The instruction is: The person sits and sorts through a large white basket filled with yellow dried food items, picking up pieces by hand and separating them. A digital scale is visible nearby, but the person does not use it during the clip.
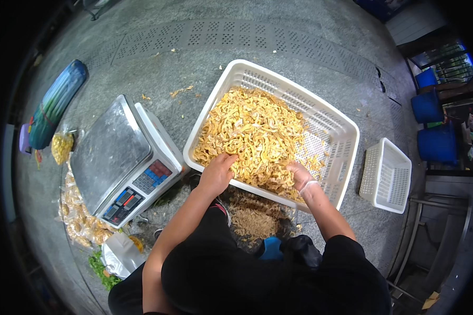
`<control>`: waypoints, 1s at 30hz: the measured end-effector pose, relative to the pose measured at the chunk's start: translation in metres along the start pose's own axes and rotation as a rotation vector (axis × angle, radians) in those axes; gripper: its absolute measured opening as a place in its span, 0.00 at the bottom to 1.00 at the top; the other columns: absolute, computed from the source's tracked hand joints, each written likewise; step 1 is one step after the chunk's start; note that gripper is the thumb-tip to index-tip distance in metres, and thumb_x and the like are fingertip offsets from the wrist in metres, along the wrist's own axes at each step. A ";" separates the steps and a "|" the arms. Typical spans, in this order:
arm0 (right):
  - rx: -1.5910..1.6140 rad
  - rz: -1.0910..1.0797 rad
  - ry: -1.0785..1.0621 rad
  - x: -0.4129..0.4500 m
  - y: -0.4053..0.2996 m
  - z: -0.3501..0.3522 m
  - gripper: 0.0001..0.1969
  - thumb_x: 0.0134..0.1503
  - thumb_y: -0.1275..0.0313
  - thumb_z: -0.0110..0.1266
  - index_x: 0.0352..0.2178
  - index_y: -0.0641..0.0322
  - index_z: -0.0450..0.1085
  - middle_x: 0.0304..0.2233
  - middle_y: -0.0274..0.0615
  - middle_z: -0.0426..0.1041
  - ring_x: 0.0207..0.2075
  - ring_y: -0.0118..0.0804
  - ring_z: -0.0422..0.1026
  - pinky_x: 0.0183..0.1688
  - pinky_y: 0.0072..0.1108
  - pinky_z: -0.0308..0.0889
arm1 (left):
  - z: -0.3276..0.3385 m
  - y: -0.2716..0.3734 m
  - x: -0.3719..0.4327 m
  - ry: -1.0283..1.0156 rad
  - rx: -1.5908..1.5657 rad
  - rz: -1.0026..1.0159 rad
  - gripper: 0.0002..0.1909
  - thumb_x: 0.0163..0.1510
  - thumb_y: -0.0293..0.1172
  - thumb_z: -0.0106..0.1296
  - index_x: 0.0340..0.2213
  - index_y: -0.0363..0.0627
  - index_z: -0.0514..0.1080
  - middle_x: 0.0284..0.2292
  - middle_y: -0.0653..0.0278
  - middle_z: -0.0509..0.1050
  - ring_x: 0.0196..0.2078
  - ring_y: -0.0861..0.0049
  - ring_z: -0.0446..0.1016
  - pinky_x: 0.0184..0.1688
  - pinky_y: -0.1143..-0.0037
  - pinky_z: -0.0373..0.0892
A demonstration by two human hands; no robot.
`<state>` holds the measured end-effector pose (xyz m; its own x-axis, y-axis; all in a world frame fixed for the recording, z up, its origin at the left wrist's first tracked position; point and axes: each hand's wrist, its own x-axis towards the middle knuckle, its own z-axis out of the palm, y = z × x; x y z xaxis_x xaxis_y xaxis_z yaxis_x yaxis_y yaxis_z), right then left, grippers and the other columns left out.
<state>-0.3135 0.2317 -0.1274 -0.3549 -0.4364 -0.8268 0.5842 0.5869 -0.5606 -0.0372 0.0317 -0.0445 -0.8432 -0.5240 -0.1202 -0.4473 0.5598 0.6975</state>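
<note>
Before me a large white slotted plastic basket (349,157) sits at a slant, holding a heap of curled yellow food pieces (252,126). My left hand (218,173) reaches over its near rim, fingertips at the heap's front edge; whether they grip anything is hidden. In the basket's near right part, my right hand (299,177) has its fingers around a clump of browner pieces (276,174). A clear plastic band or glove cuff (308,186) circles that wrist. Below the near rim, between my feet, lies a pile of light brown shreds (256,222).
A digital scale (110,145) with a steel pan stands left of the basket. Bagged yellow goods (77,212), a white plastic bag (120,254) and leafy greens (102,271) lie around it. A smaller white basket (386,177) stands right. Blue buckets (436,143) are farther right.
</note>
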 end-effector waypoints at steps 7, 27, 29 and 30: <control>0.155 -0.153 -0.090 -0.097 -0.113 0.069 0.16 0.49 0.74 0.59 0.42 0.62 0.69 0.46 0.48 0.73 0.49 0.42 0.71 0.51 0.36 0.68 | -0.013 0.016 0.007 0.075 -0.058 0.063 0.30 0.52 0.26 0.54 0.58 0.47 0.63 0.52 0.54 0.67 0.51 0.59 0.70 0.52 0.66 0.68; -0.502 -0.825 0.018 -0.068 -0.169 0.096 0.16 0.56 0.80 0.54 0.48 0.65 0.72 0.44 0.43 0.76 0.42 0.32 0.75 0.47 0.22 0.71 | -0.017 0.030 0.034 0.246 0.008 0.231 0.19 0.52 0.24 0.54 0.47 0.46 0.73 0.52 0.61 0.70 0.58 0.62 0.65 0.57 0.63 0.64; -0.579 -0.933 0.102 -0.057 -0.157 0.087 0.16 0.56 0.80 0.54 0.47 0.62 0.73 0.45 0.42 0.76 0.41 0.34 0.75 0.47 0.24 0.71 | -0.014 0.030 0.033 0.168 0.181 0.335 0.17 0.54 0.26 0.51 0.47 0.46 0.73 0.53 0.62 0.69 0.60 0.63 0.63 0.57 0.64 0.63; -0.615 -0.972 0.155 -0.058 -0.151 0.083 0.16 0.56 0.79 0.54 0.47 0.62 0.73 0.45 0.42 0.76 0.41 0.34 0.75 0.46 0.24 0.71 | -0.014 0.028 0.031 0.113 0.222 0.304 0.15 0.56 0.26 0.48 0.46 0.46 0.74 0.55 0.62 0.68 0.61 0.63 0.62 0.58 0.64 0.61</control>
<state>-0.3208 0.1116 0.0094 -0.5697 -0.8218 -0.0083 -0.4216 0.3009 -0.8554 -0.0717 0.0221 -0.0186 -0.9144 -0.3735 0.1558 -0.2464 0.8192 0.5179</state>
